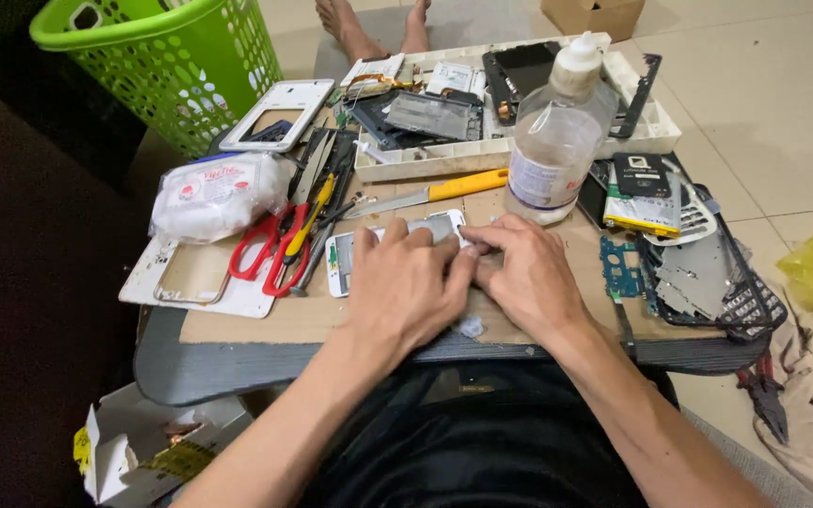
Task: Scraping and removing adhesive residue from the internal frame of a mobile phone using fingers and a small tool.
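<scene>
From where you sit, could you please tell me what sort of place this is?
Probably a home phone-repair spot on the floor: a low board with a white phone, a tray of phone parts and red scissors.

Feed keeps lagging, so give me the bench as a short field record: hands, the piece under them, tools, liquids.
left hand: flat on white phone
right hand: fingertips at the phone's right end
phone: lying flat on cardboard sheet
tools: red scissors left of the phone; yellow-handled knife behind it
liquids: clear plastic bottle, upright
parts: white tray behind the bottle
</scene>
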